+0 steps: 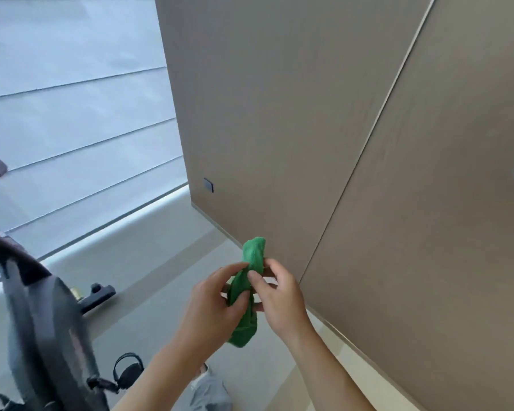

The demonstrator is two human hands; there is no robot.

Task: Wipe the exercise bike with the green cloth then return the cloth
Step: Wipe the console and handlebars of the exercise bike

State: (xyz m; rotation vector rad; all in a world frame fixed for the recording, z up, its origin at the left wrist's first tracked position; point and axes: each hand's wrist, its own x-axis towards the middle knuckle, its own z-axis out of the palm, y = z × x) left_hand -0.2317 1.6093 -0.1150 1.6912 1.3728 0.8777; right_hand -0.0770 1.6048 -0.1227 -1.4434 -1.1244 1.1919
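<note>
Both hands hold the green cloth (247, 287) in the air in front of the person, above the pale floor (149, 315) and close to the foot of the brown panelled wall (279, 114). The left hand (212, 304) pinches the bunched cloth between thumb and curled fingers at its middle; the right hand (279, 301) pinches it just beside, thumb on the upper fold. One end of the cloth stands up above the fingers, the other hangs below. The exercise bike (45, 321) stands well apart at the lower left, by the window (72, 99).
</note>
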